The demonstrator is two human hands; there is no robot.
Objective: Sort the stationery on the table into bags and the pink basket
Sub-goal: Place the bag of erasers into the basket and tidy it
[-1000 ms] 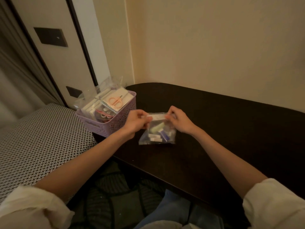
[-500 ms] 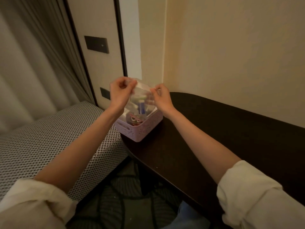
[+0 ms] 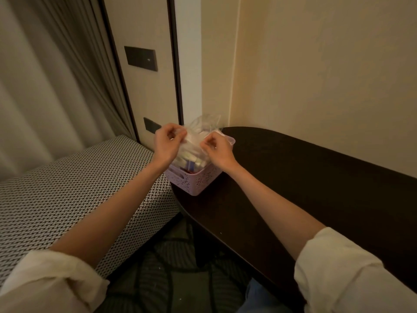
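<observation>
Hands, left hand (image 3: pixel 168 144) and right hand (image 3: pixel 216 150), are pinching the clear bag (image 3: pixel 195 143) over the pink basket (image 3: pixel 194 180), ideally lowering it level.

A grey curtain (image 3: pixel 52 86) hangs left above a woven-patterned bench (image 3: pixel 67 195); dark wall plate (image 3: pixel 141 58).

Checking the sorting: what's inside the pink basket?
Clear bags of stationery fill the pink basket; both hands pinch the top one. Items deeper inside are covered.
</observation>
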